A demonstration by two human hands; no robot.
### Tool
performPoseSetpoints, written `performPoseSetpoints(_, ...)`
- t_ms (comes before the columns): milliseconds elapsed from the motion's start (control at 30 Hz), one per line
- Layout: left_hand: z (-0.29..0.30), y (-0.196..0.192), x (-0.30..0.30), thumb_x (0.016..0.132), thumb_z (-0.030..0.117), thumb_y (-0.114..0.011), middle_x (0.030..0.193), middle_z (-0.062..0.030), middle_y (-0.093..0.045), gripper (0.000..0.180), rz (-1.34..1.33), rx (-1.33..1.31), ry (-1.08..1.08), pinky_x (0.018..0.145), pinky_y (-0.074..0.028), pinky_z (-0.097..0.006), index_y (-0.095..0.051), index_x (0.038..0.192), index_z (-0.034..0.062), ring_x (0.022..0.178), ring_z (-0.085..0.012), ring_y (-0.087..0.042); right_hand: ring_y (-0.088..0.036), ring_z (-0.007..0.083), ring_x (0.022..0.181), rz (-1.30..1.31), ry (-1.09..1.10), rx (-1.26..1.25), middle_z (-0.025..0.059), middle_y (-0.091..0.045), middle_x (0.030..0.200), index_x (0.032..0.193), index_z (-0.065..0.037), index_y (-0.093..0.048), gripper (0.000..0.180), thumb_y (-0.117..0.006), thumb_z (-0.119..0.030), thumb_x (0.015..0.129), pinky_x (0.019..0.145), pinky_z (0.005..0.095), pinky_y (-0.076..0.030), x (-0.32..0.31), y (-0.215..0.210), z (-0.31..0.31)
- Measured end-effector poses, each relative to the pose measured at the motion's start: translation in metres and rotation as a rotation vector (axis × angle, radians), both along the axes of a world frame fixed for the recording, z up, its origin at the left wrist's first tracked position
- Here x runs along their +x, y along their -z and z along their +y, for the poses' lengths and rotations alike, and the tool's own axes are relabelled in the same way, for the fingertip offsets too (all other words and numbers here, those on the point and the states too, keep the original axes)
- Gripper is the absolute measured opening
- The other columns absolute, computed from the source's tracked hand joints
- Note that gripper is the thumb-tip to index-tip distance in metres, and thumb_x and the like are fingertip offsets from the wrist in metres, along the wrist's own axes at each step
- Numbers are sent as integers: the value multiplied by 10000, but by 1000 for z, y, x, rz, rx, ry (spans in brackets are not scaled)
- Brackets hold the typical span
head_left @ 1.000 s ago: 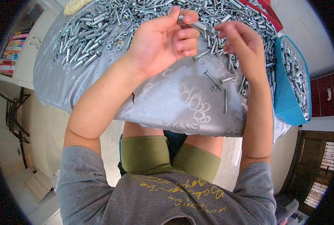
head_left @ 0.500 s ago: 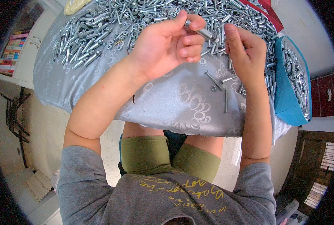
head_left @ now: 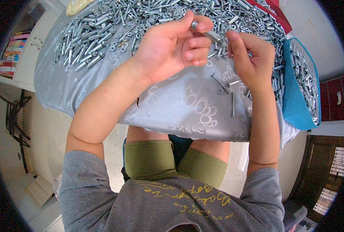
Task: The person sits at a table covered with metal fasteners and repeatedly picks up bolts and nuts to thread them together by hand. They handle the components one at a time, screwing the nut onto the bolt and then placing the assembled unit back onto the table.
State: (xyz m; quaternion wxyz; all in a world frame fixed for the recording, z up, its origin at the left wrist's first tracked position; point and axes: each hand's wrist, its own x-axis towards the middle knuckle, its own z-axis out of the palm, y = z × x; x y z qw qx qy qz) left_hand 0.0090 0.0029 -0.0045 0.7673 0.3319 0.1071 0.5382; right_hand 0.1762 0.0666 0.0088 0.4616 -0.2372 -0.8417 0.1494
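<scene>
My left hand (head_left: 168,48) is closed, palm up, with a shiny metal sleeve (head_left: 209,34) gripped between thumb and fingers. The sleeve slants down to the right, towards my right hand (head_left: 253,58). That hand is closed in a pinch at the sleeve's lower end, where a small blurred metal piece (head_left: 222,41) shows; whether the fingertips hold it is hard to make out. Below the hands, a few loose bolts (head_left: 233,104) and a nut (head_left: 220,91) lie on the silver-grey patterned tablecloth (head_left: 168,104).
A pile of sleeve anchors (head_left: 89,42) lies at the left of the table, and mixed bolts, nuts and washers (head_left: 160,11) spread across the back. On the right stands a teal fabric container (head_left: 295,110) full of metal parts. Red material (head_left: 274,15) lies at the far right.
My right hand has shifted slightly left and down, so its fingertips are now closer to the sleeve's end. My left hand stays nearly still with the sleeve in it.
</scene>
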Motion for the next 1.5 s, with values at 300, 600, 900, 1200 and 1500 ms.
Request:
performPoseSetpoints(300, 0, 1, 0, 911, 372, -319, 613, 49, -309, 259, 13, 21, 8, 574, -308, -232, -368, 805, 140, 531, -72, -317, -406, 90, 403, 0, -15, -107, 36, -493, 493, 659, -38, -599, 224, -644, -239, 747, 397, 235, -324, 1, -1, 1)
performPoseSetpoints(600, -2, -2, 0, 907, 377, -328, 607, 51, -311, 263, 49, 7, -25, 569, -310, -234, -369, 800, 140, 523, -74, -319, -385, 69, 418, 71, -119, 6, 27, -468, 470, 614, -38, -592, 205, -627, -171, 766, 388, 223, -289, -3, -2, -1)
performPoseSetpoints(900, 0, 0, -1, 909, 373, -325, 607, 52, -315, 258, 17, 33, 16, 572, -309, -229, -366, 797, 144, 529, -70, -324, -383, 60, 419, -13, -77, -4, -6, -521, 541, 669, -49, -598, 171, -662, -196, 731, 393, 210, -304, 0, 1, -1)
performPoseSetpoints(1200, 0, 1, -1, 913, 369, -312, 623, 43, -342, 284, 36, 22, -23, 564, -316, -236, -427, 914, 110, 519, -72, -327, -498, 152, 450, -12, -104, 136, 67, -600, 702, 846, -78, -626, 156, -652, -170, 722, 427, 252, -399, -5, 2, -4)
performPoseSetpoints(1500, 0, -8, -3, 888, 448, -279, 717, -10, -390, 553, 189, -96, -194, 563, -318, -248, -415, 1161, -14, 544, -107, -332, -414, 64, 434, 189, 45, 24, 28, -545, 601, 872, -67, -630, 175, -665, -159, 727, 407, 197, -322, -3, 4, 12)
